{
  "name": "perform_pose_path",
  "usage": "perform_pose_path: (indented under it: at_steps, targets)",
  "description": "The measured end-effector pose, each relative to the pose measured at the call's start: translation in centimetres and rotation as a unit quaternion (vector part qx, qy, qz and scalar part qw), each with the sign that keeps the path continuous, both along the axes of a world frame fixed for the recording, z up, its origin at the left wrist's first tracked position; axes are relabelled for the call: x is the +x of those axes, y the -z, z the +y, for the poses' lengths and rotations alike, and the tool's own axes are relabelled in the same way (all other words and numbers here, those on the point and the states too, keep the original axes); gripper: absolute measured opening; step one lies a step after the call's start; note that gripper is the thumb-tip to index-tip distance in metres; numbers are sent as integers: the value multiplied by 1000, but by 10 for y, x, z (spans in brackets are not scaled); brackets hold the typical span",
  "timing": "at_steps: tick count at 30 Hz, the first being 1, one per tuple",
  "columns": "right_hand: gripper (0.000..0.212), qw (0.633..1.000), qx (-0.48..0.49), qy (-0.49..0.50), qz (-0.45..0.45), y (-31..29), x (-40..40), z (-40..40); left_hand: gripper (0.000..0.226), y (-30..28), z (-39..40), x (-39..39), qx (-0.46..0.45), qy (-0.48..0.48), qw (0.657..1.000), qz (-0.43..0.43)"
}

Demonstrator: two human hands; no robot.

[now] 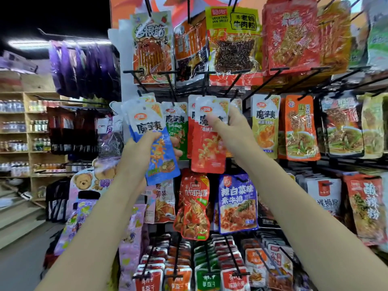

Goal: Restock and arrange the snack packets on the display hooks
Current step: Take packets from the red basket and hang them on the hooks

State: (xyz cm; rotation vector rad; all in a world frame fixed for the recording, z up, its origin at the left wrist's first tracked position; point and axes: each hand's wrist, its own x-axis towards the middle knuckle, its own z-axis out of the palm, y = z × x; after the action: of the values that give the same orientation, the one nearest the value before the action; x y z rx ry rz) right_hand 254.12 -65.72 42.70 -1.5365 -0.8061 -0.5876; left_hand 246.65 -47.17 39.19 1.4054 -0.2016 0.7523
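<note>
My left hand (139,149) grips a fanned bunch of blue snack packets (160,159) at their middle, held up in front of the rack's left end. My right hand (231,131) pinches the red snack packet (207,148) that hangs from a black hook (204,85) in the middle row, thumb on its front, fingers behind. A green packet (177,127) hangs between the two, partly hidden by the blue bunch. A yellow packet of the same brand (265,127) hangs to the right of my right hand.
Black display hooks stick out toward me in every row, loaded with packets above, below and to the right. Purple packets (84,68) hang on a rack at the left. Wooden shelves with bottles (27,131) stand behind an aisle at far left.
</note>
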Motion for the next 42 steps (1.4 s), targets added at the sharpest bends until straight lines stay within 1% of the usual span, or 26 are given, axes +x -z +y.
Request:
perform_pose_path:
  at_steps: [1, 3, 4, 5, 6, 7, 8, 10, 12, 13, 14, 15, 16, 17, 20, 22, 26, 28, 29, 30, 33, 35, 37, 38, 40, 42]
  targets:
    - [23, 1000, 12, 10, 4, -4, -1, 2, 32, 0, 1, -1, 7, 5, 1000, -13]
    - [46, 999, 31, 28, -1, -13, -1, 8, 37, 0, 2, 0, 17, 26, 999, -31]
    - [50, 999, 38, 33, 0, -18, -2, 10, 41, 0, 1, -2, 25, 37, 998, -33]
    - [47, 998, 48, 33, -3, -22, -2, 12, 43, 0, 0, -3, 28, 39, 998, -33]
    - [42, 998, 56, 30, -4, -27, -1, 14, 40, -1, -2, -4, 27, 38, 998, -33]
    - [42, 998, 61, 29, -1, -31, 0, 15, 33, -2, -3, -5, 29, 38, 998, -34]
    - [44, 997, 68, 32, 1, -34, 2, 17, 27, -2, -3, -5, 29, 41, 998, -35]
    - [46, 997, 73, 36, 14, -38, 6, 20, 22, -3, -3, -5, 26, 49, 998, -38]
    - [54, 997, 74, 31, 14, -41, 7, 23, 23, -3, -3, -5, 28, 57, 997, -44]
    - [55, 997, 75, 29, 7, -41, 7, 23, 25, -3, -4, -6, 30, 59, 997, -49]
    - [51, 996, 78, 30, 7, -42, 8, 24, 29, -3, -4, -7, 30, 59, 997, -51]
    - [42, 996, 81, 32, 11, -43, 10, 24, 31, -3, -5, -7, 30, 58, 996, -52]
    - [31, 996, 84, 30, 12, -44, 12, 24, 27, -2, -5, -7, 29, 55, 997, -50]
    - [26, 996, 89, 27, 14, -45, 11, 25, 23, -2, -5, -7, 33, 46, 997, -49]
    - [35, 996, 90, 26, 12, -48, 8, 25, 28, -2, -1, -3, 37, 17, 998, -48]
    - [36, 996, 84, 33, 10, -49, 12, 25, 24, -2, -1, -2, 35, 21, 998, -47]
    - [29, 996, 70, 56, 15, -46, 17, 23, 32, -1, -2, -3, 36, 34, 997, -53]
    - [23, 995, 47, 87, 17, -43, 16, 21, 45, 0, -1, -1, 40, 35, 997, -49]
    - [21, 993, 39, 109, 6, -42, 15, 19, 50, 0, -1, 0, 41, 38, 998, -43]
    - [17, 990, 38, 133, -15, -39, 14, 17, 50, 0, -2, 1, 37, 48, 997, -37]
    - [10, 977, 66, 183, -87, -26, 3, 10, 39, -2, -6, 2, 34, 58, 998, -21]
    - [21, 977, 90, 166, -102, -15, -6, 7, 46, -3, -11, 2, 30, 61, 998, -18]
    - [37, 988, 85, 97, -79, -6, -18, 5, 45, -2, -17, 6, 31, 60, 998, -17]
    - [43, 994, 62, 57, -65, -3, -23, 6, 45, -2, -20, 7, 32, 58, 998, -16]
    - [46, 998, -11, 8, -55, 3, -26, 8, 41, 0, -25, 10, 42, 52, 998, -22]
    - [38, 998, -43, -2, -47, 9, -21, 10, 40, 2, -29, 11, 65, 59, 996, -25]
